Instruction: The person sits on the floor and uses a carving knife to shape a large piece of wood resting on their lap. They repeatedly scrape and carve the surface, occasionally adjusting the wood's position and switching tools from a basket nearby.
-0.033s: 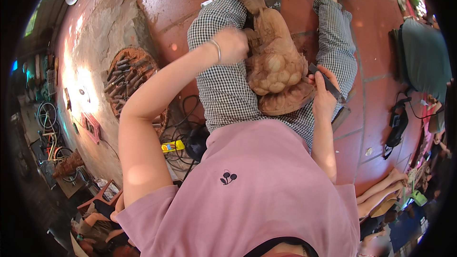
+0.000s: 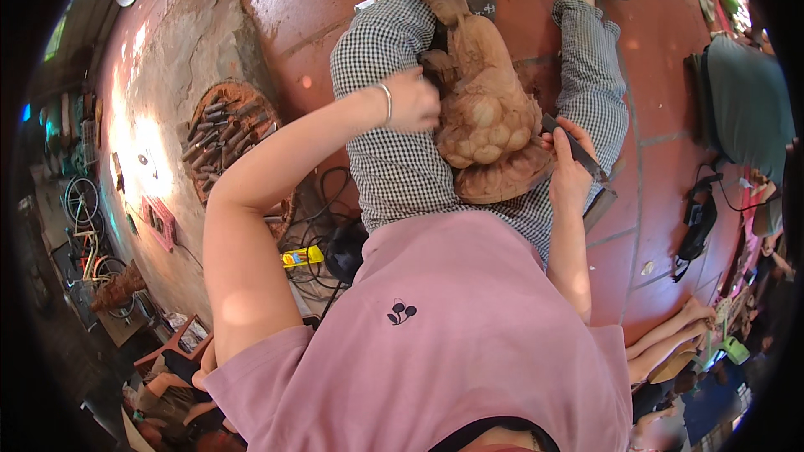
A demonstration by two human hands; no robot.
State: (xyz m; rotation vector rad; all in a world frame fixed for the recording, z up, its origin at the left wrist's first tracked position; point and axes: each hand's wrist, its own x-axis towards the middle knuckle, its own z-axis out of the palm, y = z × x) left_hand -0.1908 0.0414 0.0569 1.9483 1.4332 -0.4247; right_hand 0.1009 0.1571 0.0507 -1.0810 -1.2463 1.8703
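A brown carved wooden figure (image 2: 484,113), with a cluster of rounded lumps and a ridged base, rests between my legs. My left hand (image 2: 414,102) is at the figure's left side, its fingers curled and slightly blurred. Whatever those fingers may hold is hidden. On the other side, my right hand (image 2: 571,151) grips a dark flat bar (image 2: 581,153) close to the carving's right edge. My thumb and fingers wrap round the bar. Its exact kind does not show.
A round basket of chisel-like tools (image 2: 224,138) stands to my left on a stone slab (image 2: 197,42). Black cables (image 2: 322,201) and a yellow packet (image 2: 303,257) lie by my left hip. At the right are a black strapped pouch (image 2: 697,222) and a green-covered object (image 2: 747,105).
My left hand has shifted a little toward me along the figure's left side, and its elbow has swung slightly outward. My right hand and the carving have hardly moved.
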